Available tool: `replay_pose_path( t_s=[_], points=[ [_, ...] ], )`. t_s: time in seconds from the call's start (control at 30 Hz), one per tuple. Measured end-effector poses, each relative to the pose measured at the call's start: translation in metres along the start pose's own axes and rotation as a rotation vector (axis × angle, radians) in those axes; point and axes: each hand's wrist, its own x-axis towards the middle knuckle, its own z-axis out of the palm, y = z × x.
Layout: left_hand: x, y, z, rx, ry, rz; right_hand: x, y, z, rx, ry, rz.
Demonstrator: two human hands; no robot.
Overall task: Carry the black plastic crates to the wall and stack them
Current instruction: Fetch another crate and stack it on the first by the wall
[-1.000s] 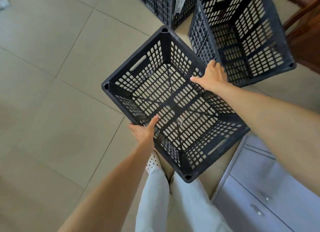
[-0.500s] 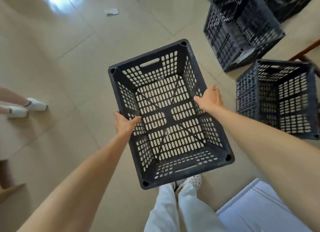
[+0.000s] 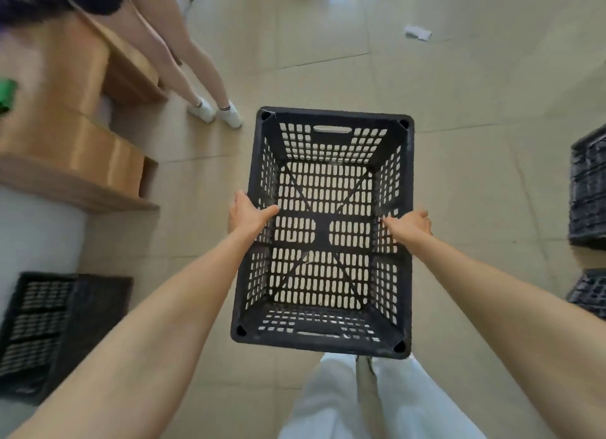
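I hold an empty black plastic crate (image 3: 328, 229) in front of me, above the tiled floor, its open top facing up. My left hand (image 3: 247, 214) grips the crate's left long rim, thumb over the edge. My right hand (image 3: 410, 225) grips the right long rim. Another black crate (image 3: 49, 327) stands on the floor at the lower left, beside a white wall. More black crates (image 3: 588, 189) sit at the right edge, partly cut off.
Another person's legs in white shoes (image 3: 214, 111) stand ahead to the left. A wooden shelf with cardboard boxes (image 3: 75, 137) juts out on the left. A scrap of paper (image 3: 417, 32) lies on the beige tiles far ahead. My white trousers (image 3: 360, 402) show below the crate.
I have turned left with the crate held in both hands. The other crates slid to the right edge; the person's legs, the wooden shelf and the crate by the wall came into view.
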Motion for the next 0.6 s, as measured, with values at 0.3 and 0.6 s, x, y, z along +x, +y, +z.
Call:
replay_pose_path(
  t_s=[0.3,0.6],
  points=[
    [-0.041,-0.153,-0.127,-0.096,0.249,-0.304,-0.095,-0.071,0.135,-0.258,-0.243,-0.209],
    [-0.091,-0.356,-0.237,-0.206,0.453,-0.675,-0.231,-0.11,0.317,-0.507,-0.487,-0.385]
  ],
)
